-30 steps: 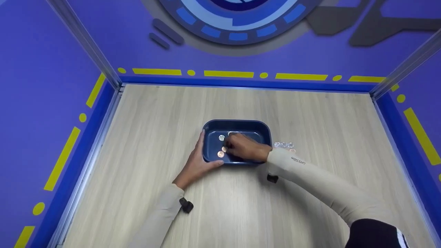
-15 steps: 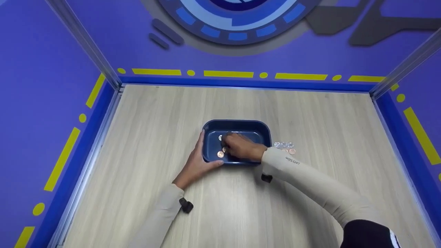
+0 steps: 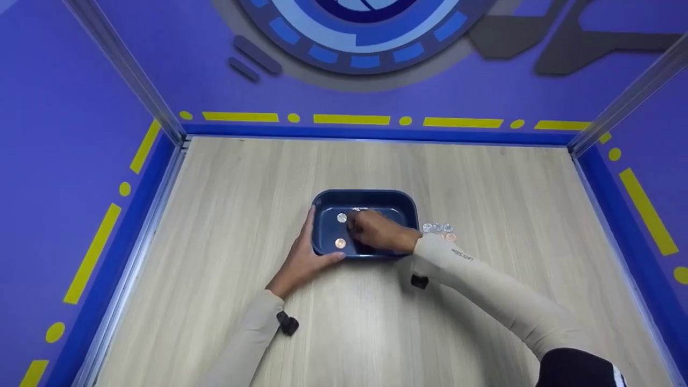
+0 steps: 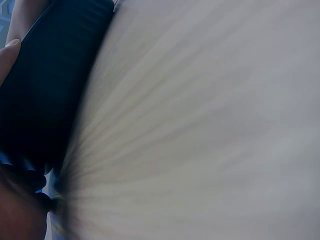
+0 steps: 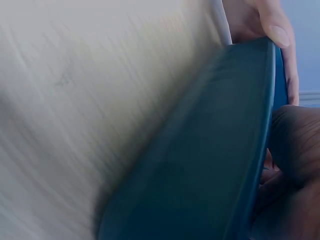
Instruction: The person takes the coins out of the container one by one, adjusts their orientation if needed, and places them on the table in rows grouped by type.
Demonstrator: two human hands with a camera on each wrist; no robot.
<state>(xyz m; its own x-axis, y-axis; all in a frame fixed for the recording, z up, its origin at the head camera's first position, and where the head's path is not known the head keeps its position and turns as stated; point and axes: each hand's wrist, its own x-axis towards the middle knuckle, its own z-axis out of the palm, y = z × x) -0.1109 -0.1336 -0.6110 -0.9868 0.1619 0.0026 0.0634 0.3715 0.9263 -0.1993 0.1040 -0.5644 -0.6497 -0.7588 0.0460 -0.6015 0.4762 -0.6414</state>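
A dark blue rectangular dish [image 3: 364, 196] with rounded corners stands on the table. My left hand [image 3: 303, 263] grips its near left corner, thumb at the front rim and fingers along the left wall; the right wrist view shows that thumb [image 5: 277, 34] on the rim. Inside the dish, my right hand [image 3: 376, 231] has its fingers curled down, pinching a copper coin that they hide. To their left lie a silver coin [image 3: 342, 217] and a copper coin [image 3: 340, 243]. A bit of another silver coin shows behind the knuckles. The left wrist view shows mostly table and dish wall [image 4: 55, 75].
Right of the dish, silver coins [image 3: 437, 228] lie in a row, with copper ones [image 3: 450, 237] before them, partly behind the right sleeve [image 3: 484, 269]. Wood-patterned table [image 3: 242, 215] surrounds the dish. Blue panels [image 3: 355, 102] with yellow marks enclose the back and sides.
The copper coin beside the right fingertips has gone from sight under them. The right hand shifted left over the silver coin, then back off it. The left hand keeps its hold; the head view tilted slightly.
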